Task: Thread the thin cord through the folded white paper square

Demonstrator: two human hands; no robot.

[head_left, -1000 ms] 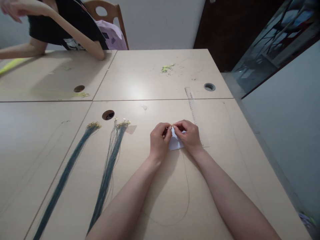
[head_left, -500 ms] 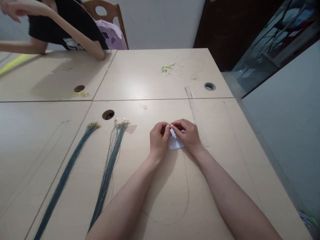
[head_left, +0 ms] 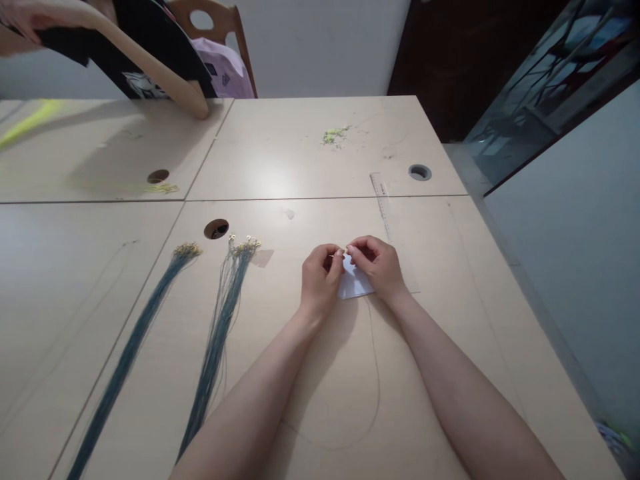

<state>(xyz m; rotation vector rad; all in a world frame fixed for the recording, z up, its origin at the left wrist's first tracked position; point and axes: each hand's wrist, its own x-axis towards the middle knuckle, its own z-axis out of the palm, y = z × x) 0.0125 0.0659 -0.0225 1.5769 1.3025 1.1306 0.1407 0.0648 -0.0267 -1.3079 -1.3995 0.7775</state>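
Left hand (head_left: 321, 277) and right hand (head_left: 383, 268) are pinching a tiny piece (head_left: 345, 252), kind unclear, over paper (head_left: 354, 283). Thread (head_left: 379, 387) is looping on table (head_left: 320, 217) between forearms (head_left: 445, 373). Job is likely needing steady hands, slack thread.

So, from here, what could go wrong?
The tiny piece between the left hand and right hand, too small to identify, could slip from the grip. The thin thread, looping across the table to the left forearm, might snag if that arm moves. The blue-green bundle beside that forearm has loose strands, which may tangle if brushed.
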